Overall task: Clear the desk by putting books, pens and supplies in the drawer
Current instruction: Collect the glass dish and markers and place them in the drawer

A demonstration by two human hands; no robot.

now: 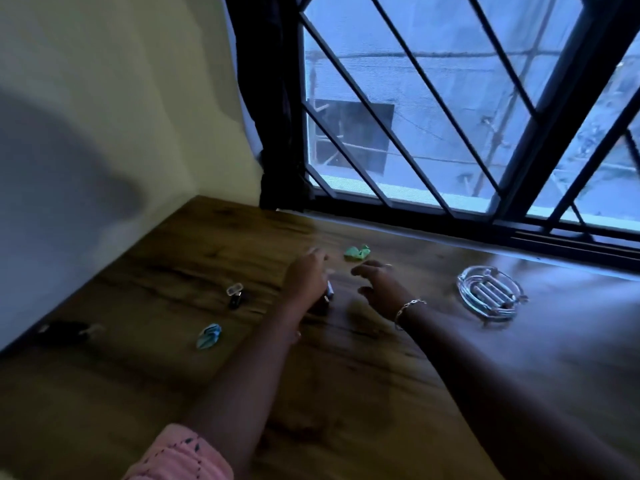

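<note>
The left hand [306, 278] reaches across the wooden desk [346, 393], its fingers curled round a small dark item with a pale end [328, 292]. It may be a capped marker or a lighter, but blur keeps it from being named. The right hand [381, 285], a bracelet [408, 308] on its wrist, hovers just beside it with the fingers spread and holding nothing.

Other things lie loose on the desk:
- A crumpled green paper scrap [357, 252] sits just beyond both hands, towards the window [450, 116].
- A blue-and-white wrapper [209, 336] lies nearer, to the left.
- A short dark piece with a clear cap [235, 296] lies between the wrapper and the left hand.
- A long dark object [65, 330] rests by the wall.
- A glass ashtray [490, 296] with pale cylinders in it stands well to the right.

No drawer shows.

All the small items are probably light:
- The paper scrap and the wrapper are soft and crushable, so a fingertip pinch anywhere on them should do.
- The capped piece is stiff and likely smooth, and is best held across its body rather than by the cap, which could pull off.
- The ashtray is heavier and breakable, and should be lifted by its rim and kept level.
</note>
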